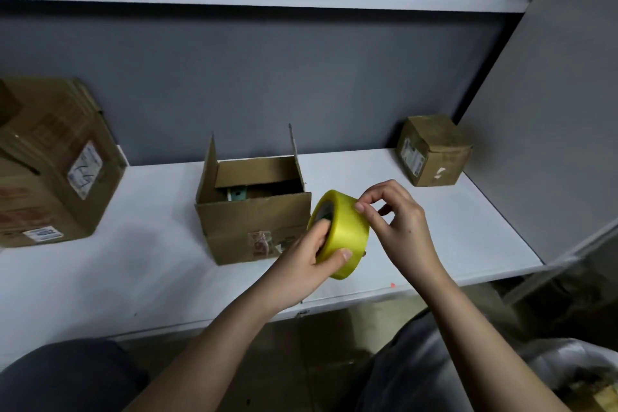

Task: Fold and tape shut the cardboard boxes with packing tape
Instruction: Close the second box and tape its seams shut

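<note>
Cardboard boxes, three of them, stand on the white shelf in front of me, and none is taped by my doing yet as far as I can judge. From the head view, the middle open box sits just beyond my hands with its two side flaps upright and something pale green lying inside; it is neither folded nor taped. At the far right, near the grey wall, a small box has its top folded down and looks closed already, though I cannot tell whether tape holds it. At the left a large box lies tilted, well apart from the others, labels showing, its closure unclear.

My left hand grips the yellow packing tape roll, fingers curled into the core and thumb pressed on the outer band, holding it just beside the open box's right corner. My right hand pinches at the top of the roll with fingertips, picking for the loose end, I judge. No strip is pulled free yet. So the folding of flaps and all taping on the middle box remain ahead.
</note>
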Motion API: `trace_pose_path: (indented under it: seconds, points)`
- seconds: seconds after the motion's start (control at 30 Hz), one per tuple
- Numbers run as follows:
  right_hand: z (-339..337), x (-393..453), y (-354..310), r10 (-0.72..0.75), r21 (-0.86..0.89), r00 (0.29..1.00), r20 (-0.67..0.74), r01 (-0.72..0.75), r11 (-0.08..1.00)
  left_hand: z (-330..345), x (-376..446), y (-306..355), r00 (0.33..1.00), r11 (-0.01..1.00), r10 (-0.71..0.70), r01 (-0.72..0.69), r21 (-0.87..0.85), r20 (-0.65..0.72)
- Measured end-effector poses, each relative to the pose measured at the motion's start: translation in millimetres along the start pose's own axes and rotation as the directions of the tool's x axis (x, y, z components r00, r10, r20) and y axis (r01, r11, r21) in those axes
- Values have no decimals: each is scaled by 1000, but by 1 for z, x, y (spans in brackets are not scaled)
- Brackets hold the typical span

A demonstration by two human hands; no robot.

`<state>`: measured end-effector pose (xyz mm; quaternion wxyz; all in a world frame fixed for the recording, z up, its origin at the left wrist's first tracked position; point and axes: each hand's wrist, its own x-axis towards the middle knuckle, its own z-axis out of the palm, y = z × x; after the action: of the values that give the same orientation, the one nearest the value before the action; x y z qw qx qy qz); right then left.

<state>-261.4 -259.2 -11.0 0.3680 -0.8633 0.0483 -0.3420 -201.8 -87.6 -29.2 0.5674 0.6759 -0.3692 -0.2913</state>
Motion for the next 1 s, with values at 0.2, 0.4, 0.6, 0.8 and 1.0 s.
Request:
trace_pose_path:
  seconds: [0.2, 0.4, 0.6, 0.8, 1.0]
  points:
    - [10, -4, -10, -236, -325, 972, -15, 219, 920, -4, -12, 11, 997, 998, 25, -29, -60, -74]
    - [23, -15, -18, -152, -310, 987, -45, 131, 942, -5, -18, 7, 992, 998, -41, 34, -59, -116]
    - [32, 2, -13, 343, 165, 891, 297, -401, 901, -17, -26, 0, 971, 980, -163, 138, -145, -177]
    - [60, 3, -20, 427, 206, 852, 304, -496, 843, -25, -29, -6, 944, 969, -233, 204, -141, -233]
    - [73, 4, -24, 416, 307, 832, 367, -530, 790, -39, -43, -3, 939, 964, -242, 205, -169, -243]
